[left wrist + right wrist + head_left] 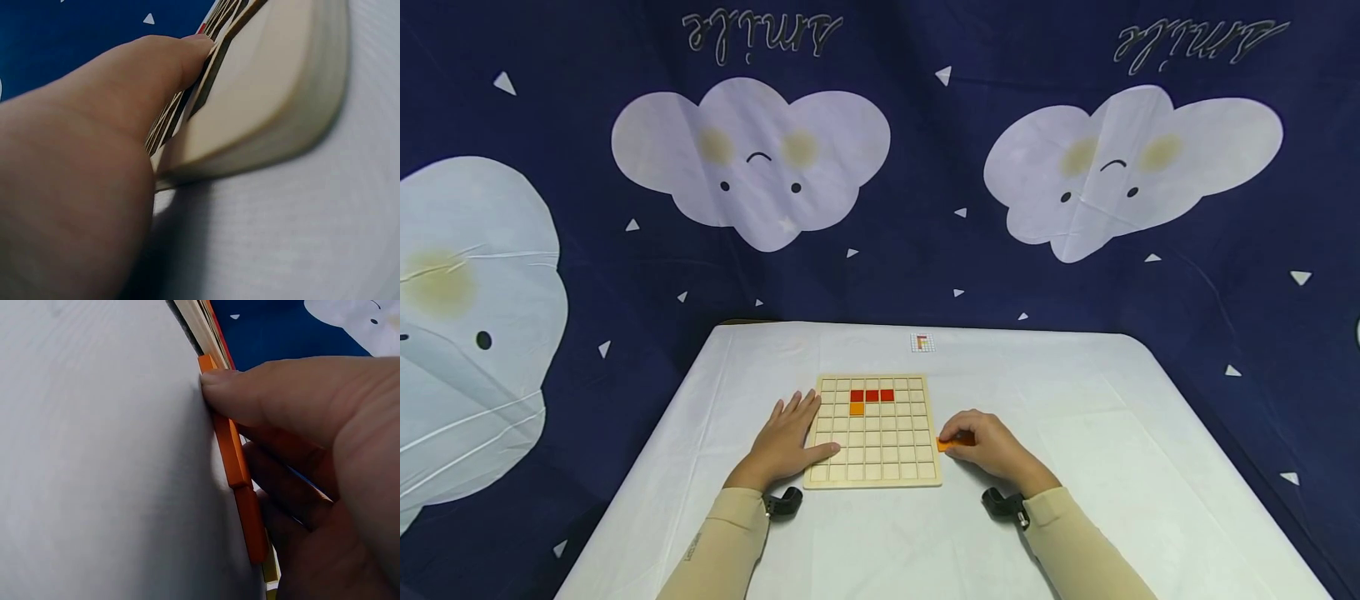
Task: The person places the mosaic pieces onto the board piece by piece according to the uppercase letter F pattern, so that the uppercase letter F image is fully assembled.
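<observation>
A square wooden grid board [872, 482] lies on the table. Three red tiles [872, 396] sit side by side in one of its upper rows, and one orange square tile [857, 409] sits below the leftmost. My left hand [781, 446] rests with spread fingers along the board's left edge, its thumb over the lower left cells. Just off the board's right edge, my right hand [992, 446] pinches an orange tile [228, 450] between thumb and curled fingers. Another orange tile [251, 525] lies right behind it in the right wrist view, partly covered by the fingers.
A small printed card [922, 342] with a coloured grid pattern lies near the far table edge. Yellow pieces [270, 565] show beyond the orange ones in the right wrist view. A dark blue cloth [925, 275] with clouds hangs behind the white-covered table [1060, 375].
</observation>
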Tool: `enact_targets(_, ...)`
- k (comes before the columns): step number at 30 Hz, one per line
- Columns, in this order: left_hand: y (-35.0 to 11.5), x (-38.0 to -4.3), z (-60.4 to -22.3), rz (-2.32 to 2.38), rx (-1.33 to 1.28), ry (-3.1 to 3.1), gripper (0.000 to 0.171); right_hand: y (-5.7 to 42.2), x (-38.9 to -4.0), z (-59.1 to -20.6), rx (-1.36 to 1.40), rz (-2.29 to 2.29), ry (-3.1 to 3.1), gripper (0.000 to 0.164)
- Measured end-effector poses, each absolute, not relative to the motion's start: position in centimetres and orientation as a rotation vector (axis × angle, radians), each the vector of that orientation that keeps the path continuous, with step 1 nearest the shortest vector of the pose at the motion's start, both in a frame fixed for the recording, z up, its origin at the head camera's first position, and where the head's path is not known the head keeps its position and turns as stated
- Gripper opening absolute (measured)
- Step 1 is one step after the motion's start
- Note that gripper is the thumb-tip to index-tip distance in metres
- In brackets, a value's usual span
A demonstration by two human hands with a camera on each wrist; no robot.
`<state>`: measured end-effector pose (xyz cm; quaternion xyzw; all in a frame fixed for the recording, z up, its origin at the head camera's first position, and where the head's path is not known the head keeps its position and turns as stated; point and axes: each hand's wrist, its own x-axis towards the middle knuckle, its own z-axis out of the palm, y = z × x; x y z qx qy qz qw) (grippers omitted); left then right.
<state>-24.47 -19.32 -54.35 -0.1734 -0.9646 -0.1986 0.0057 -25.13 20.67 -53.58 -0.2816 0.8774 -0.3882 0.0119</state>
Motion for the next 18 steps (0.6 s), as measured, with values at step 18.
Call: enact_targets(18, -19.19, -24.27, -53.8, -0.632, -0.555, -3.019, 0.105, 20.52, -24.99, -53.62, -0.896, -1.206, 2.763, 0.023)
